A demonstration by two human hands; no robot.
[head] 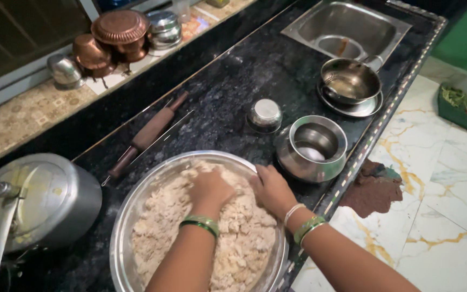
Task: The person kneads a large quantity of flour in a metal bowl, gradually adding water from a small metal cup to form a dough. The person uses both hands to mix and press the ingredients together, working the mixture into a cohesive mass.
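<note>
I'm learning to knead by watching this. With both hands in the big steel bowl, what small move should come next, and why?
Probably press the left hand down and fold the crumbly dough inward. The mix looks flaky and loose, not yet one mass. The right hand rests at the rim of the steel bowl, apparently steadying it, so it should likely stay put.

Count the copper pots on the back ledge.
2, side by side on the tiled ledge at upper left: a small lidless copper pot and, right of it, a bigger one with a copper lid. The other vessels there are steel; more may sit beyond the frame.
</note>
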